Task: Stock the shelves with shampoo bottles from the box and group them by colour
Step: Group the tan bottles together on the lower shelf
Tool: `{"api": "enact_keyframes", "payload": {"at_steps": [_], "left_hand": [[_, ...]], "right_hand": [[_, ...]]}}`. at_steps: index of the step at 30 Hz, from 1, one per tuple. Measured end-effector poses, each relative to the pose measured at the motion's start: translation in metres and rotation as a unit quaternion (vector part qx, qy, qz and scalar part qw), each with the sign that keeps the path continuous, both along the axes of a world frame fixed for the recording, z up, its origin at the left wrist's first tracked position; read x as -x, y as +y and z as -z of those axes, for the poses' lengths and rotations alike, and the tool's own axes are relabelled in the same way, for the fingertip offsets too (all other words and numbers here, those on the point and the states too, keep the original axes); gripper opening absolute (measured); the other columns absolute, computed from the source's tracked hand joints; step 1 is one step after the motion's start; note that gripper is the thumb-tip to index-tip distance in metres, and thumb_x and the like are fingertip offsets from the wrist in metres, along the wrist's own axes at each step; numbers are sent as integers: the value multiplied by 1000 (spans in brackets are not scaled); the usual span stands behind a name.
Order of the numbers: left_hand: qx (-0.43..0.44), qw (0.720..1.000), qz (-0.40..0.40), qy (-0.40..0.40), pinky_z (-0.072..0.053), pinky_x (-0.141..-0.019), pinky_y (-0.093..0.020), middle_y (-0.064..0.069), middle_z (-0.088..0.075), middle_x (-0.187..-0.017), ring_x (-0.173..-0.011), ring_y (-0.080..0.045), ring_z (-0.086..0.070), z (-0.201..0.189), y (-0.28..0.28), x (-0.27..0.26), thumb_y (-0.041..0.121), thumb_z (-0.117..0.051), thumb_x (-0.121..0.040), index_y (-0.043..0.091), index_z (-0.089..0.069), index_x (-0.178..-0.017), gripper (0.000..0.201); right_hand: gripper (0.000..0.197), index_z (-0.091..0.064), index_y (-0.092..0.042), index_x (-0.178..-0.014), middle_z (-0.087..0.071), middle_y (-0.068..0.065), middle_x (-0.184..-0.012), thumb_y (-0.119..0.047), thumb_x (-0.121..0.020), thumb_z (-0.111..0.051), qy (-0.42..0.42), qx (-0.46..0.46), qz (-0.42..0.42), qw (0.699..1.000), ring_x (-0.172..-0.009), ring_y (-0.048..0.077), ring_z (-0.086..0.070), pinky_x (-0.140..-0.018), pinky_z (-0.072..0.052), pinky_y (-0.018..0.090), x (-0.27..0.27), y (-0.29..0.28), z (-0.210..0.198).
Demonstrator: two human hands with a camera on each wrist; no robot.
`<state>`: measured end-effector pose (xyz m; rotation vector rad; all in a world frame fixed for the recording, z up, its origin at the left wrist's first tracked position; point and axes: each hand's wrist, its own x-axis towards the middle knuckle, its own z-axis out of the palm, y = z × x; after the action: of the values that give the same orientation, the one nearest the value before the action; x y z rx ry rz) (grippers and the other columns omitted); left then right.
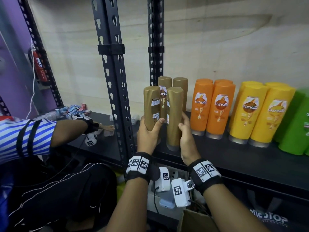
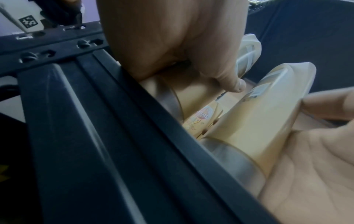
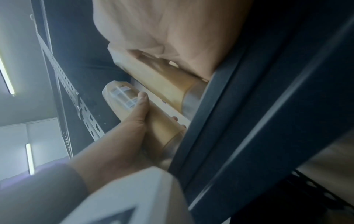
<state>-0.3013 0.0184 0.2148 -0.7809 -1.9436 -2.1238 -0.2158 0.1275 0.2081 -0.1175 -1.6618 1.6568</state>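
My left hand (image 1: 150, 129) grips one gold shampoo bottle (image 1: 151, 106) low on its body, thumb across the front. Beside it, my right hand (image 1: 184, 126) grips a second gold bottle (image 1: 174, 114). Both bottles are upright with back labels toward me, near the front of the black shelf (image 1: 234, 163). Whether their caps touch the shelf I cannot tell. Two more gold bottles (image 1: 180, 86) stand just behind. In the left wrist view my thumb (image 2: 229, 81) lies over the gold bottle (image 2: 193, 94). In the right wrist view my palm (image 3: 172, 30) covers its bottle (image 3: 159, 81).
Orange bottles (image 1: 220, 109), yellow bottles (image 1: 247, 113) and green bottles (image 1: 297, 124) stand in groups to the right. A black slotted post (image 1: 115, 81) rises at my left hand. Another person's arm (image 1: 70, 129) reaches over the neighbouring shelf. A cardboard box (image 1: 192, 218) sits below.
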Motion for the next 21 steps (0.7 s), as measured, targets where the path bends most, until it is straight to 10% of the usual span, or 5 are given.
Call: {"api": "enact_keyframes", "payload": {"at_steps": [6, 13, 21], "left_hand": [[20, 1000, -2, -19, -48, -79, -13, 29, -69, -102, -98, 14, -63, 1, -2, -2, 59, -69, -88, 44, -56, -112, 31], [39, 999, -2, -26, -46, -69, -1, 39, -66, -99, -94, 21, -60, -2, -6, -7, 62, -66, -89, 44, -54, -113, 31], [35, 998, 4, -52, -52, -99, -35, 27, -66, -108, -103, 11, -60, 0, -5, -7, 91, -41, -79, 44, -51, -124, 65]], "right_hand": [[44, -49, -55, -133, -60, -25, -132, -48, -90, -49, -29, 2, 24, 999, -123, -3, -56, -103, -47, 32, -5, -7, -3], [61, -45, -26, -143, -50, 2, -139, -28, -86, -66, -51, -42, 71, 995, -124, 11, -55, -108, -50, 42, -7, -11, -5], [64, -44, -19, -141, -40, -2, -135, -20, -87, -78, -68, -94, 141, 983, -123, 14, -54, -98, -50, 21, 0, -12, 1]]}}
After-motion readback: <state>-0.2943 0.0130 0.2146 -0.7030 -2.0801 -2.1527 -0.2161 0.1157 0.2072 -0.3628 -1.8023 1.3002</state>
